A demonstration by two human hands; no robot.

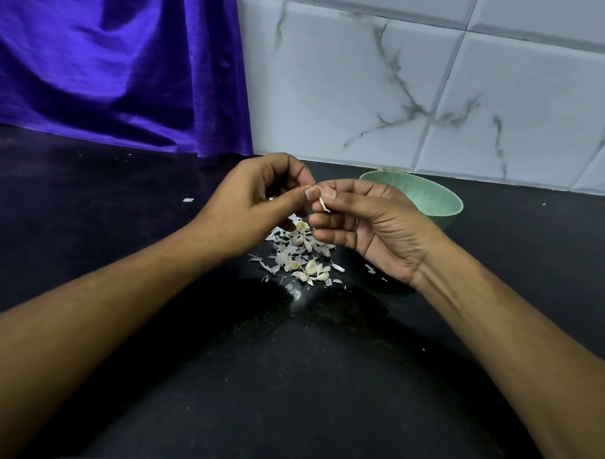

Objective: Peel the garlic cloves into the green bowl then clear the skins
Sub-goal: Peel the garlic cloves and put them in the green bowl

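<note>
Both hands meet mid-frame, just above centre. Left hand point(257, 200): fingers curled, thumb and forefinger pinched onto a garlic clove point(326, 186). Right hand point(369, 228): palm turned toward the camera, thumb and forefinger clamped on the same clove from the other side, remaining fingers curled in below. The thumb tips are almost touching. A skin strip point(324, 205) hangs off the clove between the two thumbs, partly detached. Most of the clove is hidden by the fingertips, so I can't tell how much skin is left on it.

Directly under the hands, on the black tabletop point(289, 383), is a pile of skins point(300, 256): loose white flakes with some cloves mixed in, spread toward the lower centre. A few flakes lie scattered near the right wrist.

Green bowl point(436, 201) sits right of centre, behind the right hand and close to the wall, upright. The hand covers part of it, so the contents can't be read.

One stray flake point(188, 200) lies left of the hands, well apart from the pile.

Purple cloth point(111, 61) fills the upper left, hanging down to the tabletop. Marble-pattern tiled wall point(436, 79) fills the upper right.
</note>
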